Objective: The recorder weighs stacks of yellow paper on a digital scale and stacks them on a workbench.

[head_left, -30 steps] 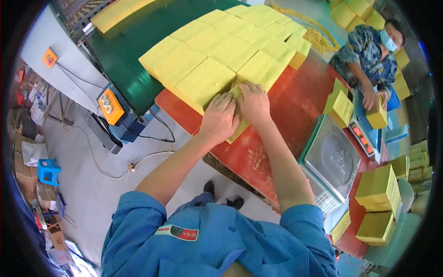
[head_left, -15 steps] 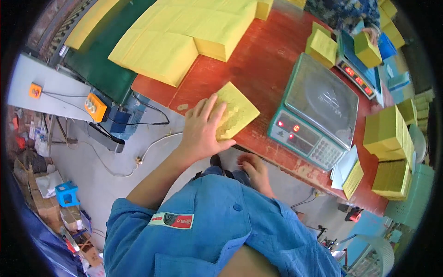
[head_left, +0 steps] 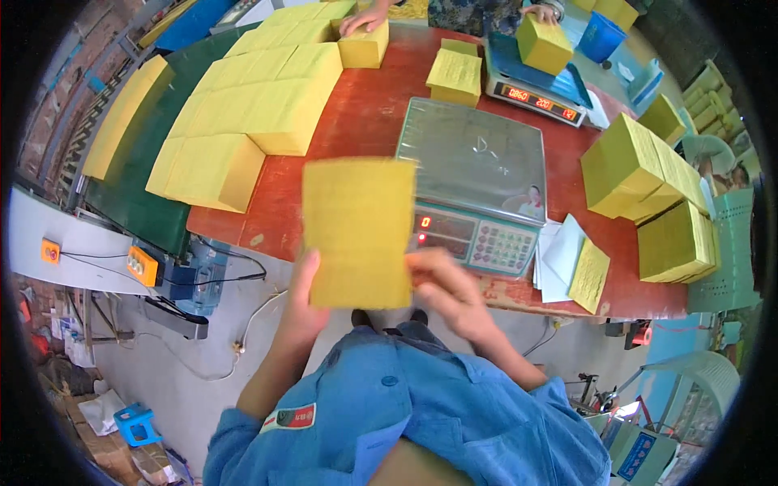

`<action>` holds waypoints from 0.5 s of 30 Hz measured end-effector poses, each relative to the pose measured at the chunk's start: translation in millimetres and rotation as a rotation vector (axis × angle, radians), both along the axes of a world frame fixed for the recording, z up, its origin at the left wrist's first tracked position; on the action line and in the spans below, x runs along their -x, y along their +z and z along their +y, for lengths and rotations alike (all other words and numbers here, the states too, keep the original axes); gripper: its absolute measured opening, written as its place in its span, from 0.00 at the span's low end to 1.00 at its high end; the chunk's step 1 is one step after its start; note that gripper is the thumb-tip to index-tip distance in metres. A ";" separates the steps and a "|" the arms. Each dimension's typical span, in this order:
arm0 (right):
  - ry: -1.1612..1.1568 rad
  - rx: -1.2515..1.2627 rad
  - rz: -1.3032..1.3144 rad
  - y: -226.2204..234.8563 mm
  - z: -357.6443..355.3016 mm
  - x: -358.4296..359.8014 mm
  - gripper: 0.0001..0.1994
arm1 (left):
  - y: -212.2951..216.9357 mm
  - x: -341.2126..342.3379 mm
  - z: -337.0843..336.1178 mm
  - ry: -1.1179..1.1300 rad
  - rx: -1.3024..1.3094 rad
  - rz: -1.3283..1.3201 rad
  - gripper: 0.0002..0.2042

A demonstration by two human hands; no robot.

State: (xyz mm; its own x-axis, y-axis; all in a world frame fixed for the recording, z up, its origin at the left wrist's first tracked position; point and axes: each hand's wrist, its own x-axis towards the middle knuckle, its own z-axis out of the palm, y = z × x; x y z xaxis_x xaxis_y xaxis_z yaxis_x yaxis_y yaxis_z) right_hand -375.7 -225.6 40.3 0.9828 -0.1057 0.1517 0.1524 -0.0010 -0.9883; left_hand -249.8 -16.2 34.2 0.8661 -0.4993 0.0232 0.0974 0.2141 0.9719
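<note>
1. My left hand [head_left: 301, 301] and right hand [head_left: 450, 293] both grip one stack of yellow paper [head_left: 359, 232], centre of frame, lifted off the table [head_left: 365, 121] and held above its near edge.
2. Left grip: thumb up the stack's lower left edge, fingers hidden behind it. Right grip: fingers on the lower right edge, blurred by motion; closed on the stack as far as I can tell.
3. Change: half a second ago the stack lay flat on the red table under my left palm alone, with my right hand down by my body. Now it is up in both hands, face toward the camera.
4. One second ago both hands were at the big block of yellow stacks [head_left: 243, 113], now at upper left of frame. So one stack looks to have been split off and carried toward me.
5. My read: picking is done, and the stack is in hand and free to be placed or squared up.
6. Grey scale [head_left: 474, 182] sits just right of the stack, its pan bare and its red display lit.
7. Upper right: second scale [head_left: 535, 93] with a yellow block [head_left: 543, 42] under another person's hand [head_left: 541, 11]. Another hand [head_left: 365, 18] rests on a block at top centre.
8. Right edge: more yellow stacks [head_left: 648, 194] piled up. Loose white sheets [head_left: 559, 255] and a thin yellow sheaf [head_left: 589, 274] lie beside the near scale.
9. Lower left: floor with cables and an orange switch box [head_left: 142, 266].
</note>
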 end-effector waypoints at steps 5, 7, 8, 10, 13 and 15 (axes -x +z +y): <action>-0.704 0.852 -0.297 61.4 -78.1 -19.8 0.18 | 16.7 -32.4 -169.1 -0.450 0.578 0.550 0.23; -0.790 1.021 -0.282 66.2 -109.6 -39.1 0.16 | 1.5 -45.9 -218.4 -0.480 0.571 0.675 0.22; -0.805 1.037 -0.285 64.5 -127.1 -46.4 0.16 | -3.8 -49.9 -240.1 -0.517 0.549 0.805 0.22; -0.751 1.118 -0.221 50.6 -158.0 -58.8 0.14 | -11.4 -55.9 -267.3 -0.428 0.404 0.836 0.21; -0.708 1.029 -0.274 43.0 -174.2 -74.2 0.13 | -17.4 -52.6 -263.9 -0.273 0.125 0.737 0.18; -0.713 1.211 -0.230 47.3 -164.1 -77.2 0.13 | -21.0 -48.8 -245.2 -0.216 -0.003 0.568 0.21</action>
